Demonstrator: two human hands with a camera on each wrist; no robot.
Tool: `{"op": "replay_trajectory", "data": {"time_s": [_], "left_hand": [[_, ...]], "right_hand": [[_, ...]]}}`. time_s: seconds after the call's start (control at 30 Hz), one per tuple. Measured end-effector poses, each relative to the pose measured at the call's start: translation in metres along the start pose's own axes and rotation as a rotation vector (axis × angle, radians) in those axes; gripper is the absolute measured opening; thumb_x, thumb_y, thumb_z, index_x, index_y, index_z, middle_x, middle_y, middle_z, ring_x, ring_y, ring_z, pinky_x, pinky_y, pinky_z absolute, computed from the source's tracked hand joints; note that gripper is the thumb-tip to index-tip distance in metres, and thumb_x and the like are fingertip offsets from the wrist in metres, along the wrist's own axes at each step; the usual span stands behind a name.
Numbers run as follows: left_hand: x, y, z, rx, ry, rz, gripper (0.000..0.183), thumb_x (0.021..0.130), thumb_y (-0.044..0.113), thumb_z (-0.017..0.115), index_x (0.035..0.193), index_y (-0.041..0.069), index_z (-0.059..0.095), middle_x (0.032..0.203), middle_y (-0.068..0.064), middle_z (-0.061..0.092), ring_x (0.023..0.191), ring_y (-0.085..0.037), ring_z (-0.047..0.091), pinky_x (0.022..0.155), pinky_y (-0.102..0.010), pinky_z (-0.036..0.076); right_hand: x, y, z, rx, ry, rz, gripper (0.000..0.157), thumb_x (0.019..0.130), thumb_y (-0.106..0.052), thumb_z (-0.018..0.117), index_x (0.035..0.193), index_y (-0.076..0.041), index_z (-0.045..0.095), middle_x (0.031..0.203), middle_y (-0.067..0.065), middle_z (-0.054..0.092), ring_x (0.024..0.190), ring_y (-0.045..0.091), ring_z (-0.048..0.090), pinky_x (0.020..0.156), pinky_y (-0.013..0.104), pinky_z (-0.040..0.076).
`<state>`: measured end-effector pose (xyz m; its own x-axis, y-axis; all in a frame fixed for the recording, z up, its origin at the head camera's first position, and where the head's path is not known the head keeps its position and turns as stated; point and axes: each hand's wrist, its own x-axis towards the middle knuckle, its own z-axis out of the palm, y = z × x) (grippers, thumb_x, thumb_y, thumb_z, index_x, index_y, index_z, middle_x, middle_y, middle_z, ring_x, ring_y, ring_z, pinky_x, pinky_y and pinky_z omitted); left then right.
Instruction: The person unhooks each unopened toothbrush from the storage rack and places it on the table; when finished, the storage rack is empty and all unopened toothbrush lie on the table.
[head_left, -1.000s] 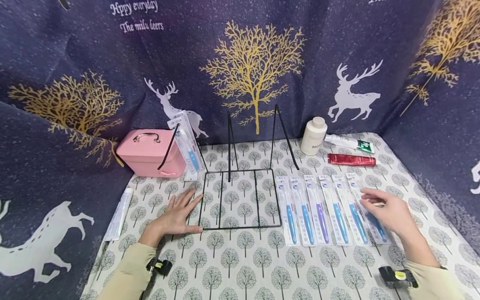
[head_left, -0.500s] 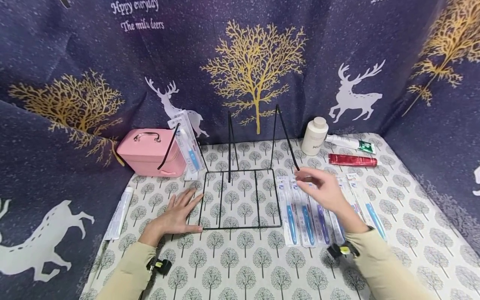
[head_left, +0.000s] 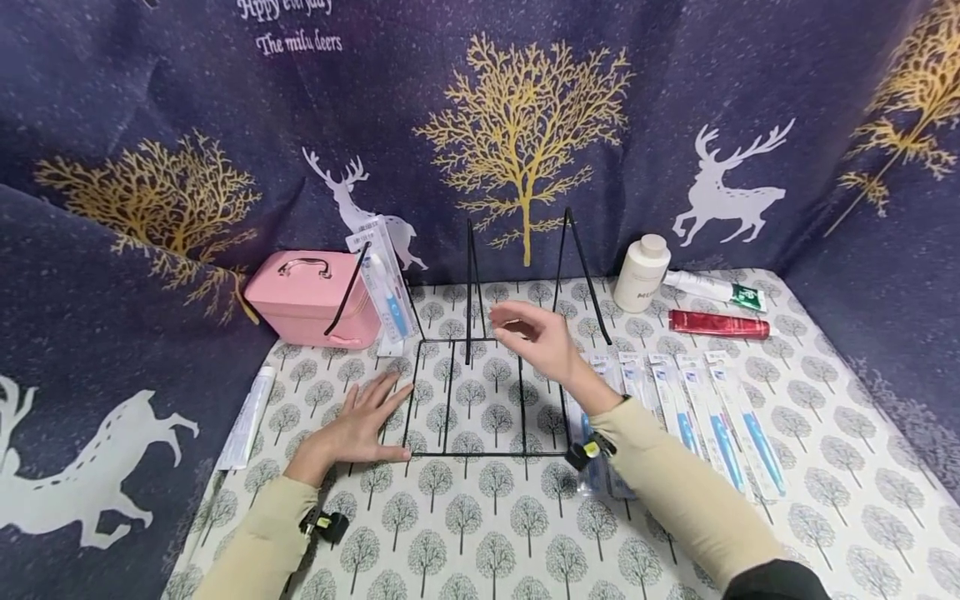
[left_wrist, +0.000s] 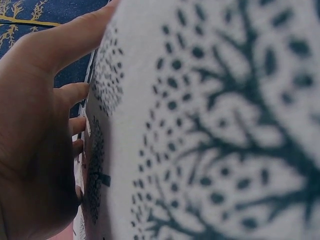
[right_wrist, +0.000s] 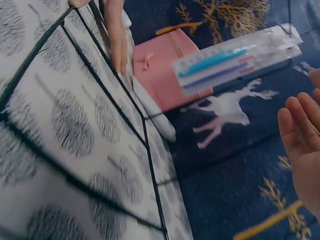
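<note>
My left hand (head_left: 360,423) lies spread on the patterned cloth, its thumb and forefinger at the left edge of a black wire display rack (head_left: 487,455). In the left wrist view, that hand (left_wrist: 35,115) is seen from the thumb side. Raised over the back of the rack's base, beside the middle prong, my right hand (head_left: 543,342) has loosely bent fingers and holds nothing visible. Packaged toothbrushes (head_left: 390,292) hang on the left prong; a blue and a purple brush show in the right wrist view. More toothbrush packs (head_left: 753,429) lie in a row at right, partly behind my right forearm.
A pink case (head_left: 307,304) stands behind the left prong. At far left lies a white tube (head_left: 247,421). Back right are a cream bottle (head_left: 641,275), a white-and-green tube (head_left: 712,287) and a red tube (head_left: 720,324). A dark printed curtain (head_left: 390,100) hangs behind.
My right hand has moved left from the rightmost toothbrush pack, past the right prong, to above the rack. The left hand stays in place. The head view has shifted slightly.
</note>
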<state>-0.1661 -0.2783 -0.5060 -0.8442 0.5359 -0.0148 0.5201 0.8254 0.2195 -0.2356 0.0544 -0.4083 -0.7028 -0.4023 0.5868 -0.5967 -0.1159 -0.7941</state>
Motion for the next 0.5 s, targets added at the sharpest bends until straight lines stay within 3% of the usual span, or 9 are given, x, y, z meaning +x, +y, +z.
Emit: {"op": "replay_trajectory", "data": {"time_s": [0.2, 0.4, 0.5], "left_hand": [[0.000, 0.000, 0.000, 0.006, 0.005, -0.002, 0.107, 0.066, 0.074, 0.057, 0.146, 0.015, 0.020, 0.152, -0.018, 0.010, 0.138, -0.040, 0.010, 0.103, -0.069, 0.008], [0.000, -0.002, 0.004, 0.006, -0.007, -0.015, 0.108, 0.065, 0.075, 0.057, 0.146, 0.015, 0.020, 0.152, -0.017, 0.009, 0.137, -0.040, 0.009, 0.102, -0.070, 0.007], [0.000, -0.002, 0.004, -0.001, 0.000, -0.014, 0.108, 0.065, 0.076, 0.057, 0.146, 0.015, 0.019, 0.152, -0.016, 0.009, 0.138, -0.039, 0.009, 0.103, -0.069, 0.007]], "right_hand": [[0.029, -0.007, 0.027, 0.092, 0.008, 0.084, 0.037, 0.081, 0.011, 0.059, 0.117, 0.015, 0.051, 0.107, 0.032, 0.057, 0.097, 0.047, 0.054, 0.089, 0.044, 0.049], [0.052, 0.002, 0.047, 0.090, -0.003, 0.112, 0.034, 0.083, 0.005, 0.060, 0.117, 0.008, 0.055, 0.108, 0.026, 0.061, 0.096, 0.025, 0.062, 0.085, 0.034, 0.052], [0.059, 0.008, 0.055, 0.079, -0.017, 0.100, 0.035, 0.084, 0.004, 0.060, 0.118, 0.008, 0.054, 0.109, 0.025, 0.061, 0.096, 0.024, 0.062, 0.085, 0.031, 0.052]]}}
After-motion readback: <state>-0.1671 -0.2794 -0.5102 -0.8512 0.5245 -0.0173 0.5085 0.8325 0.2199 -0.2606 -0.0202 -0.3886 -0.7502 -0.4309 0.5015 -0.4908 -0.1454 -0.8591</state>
